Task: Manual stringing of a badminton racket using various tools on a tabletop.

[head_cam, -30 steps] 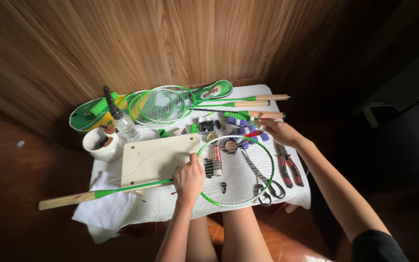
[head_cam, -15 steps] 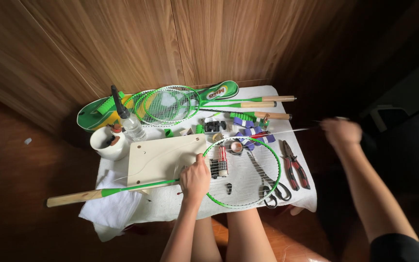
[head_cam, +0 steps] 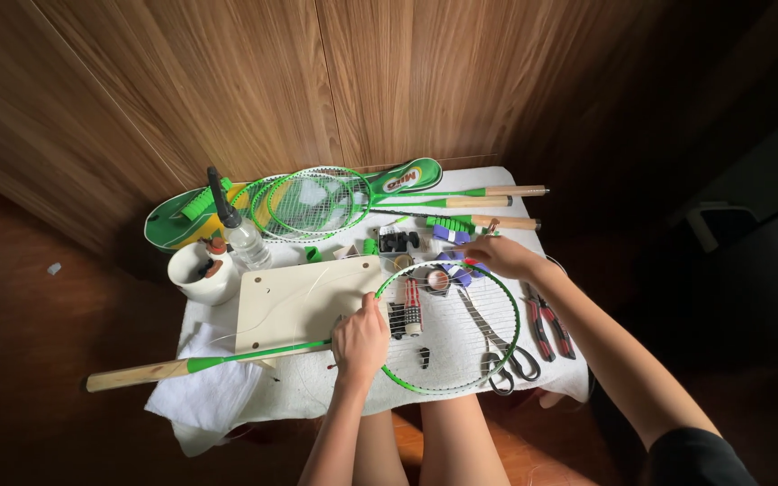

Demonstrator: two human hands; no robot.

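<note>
Wood-walled corner, cloth-covered table: left hand clamps green racket at throat, pinning it flat w/ right hand pinching at far rim.

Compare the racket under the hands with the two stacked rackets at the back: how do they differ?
The front racket lies alone, held at its throat by the left hand, handle pointing left. The back rackets lie overlapped and untouched, handles pointing right. The front racket covers scissors; the back rackets rest on a green cover. All have green frames.
</note>
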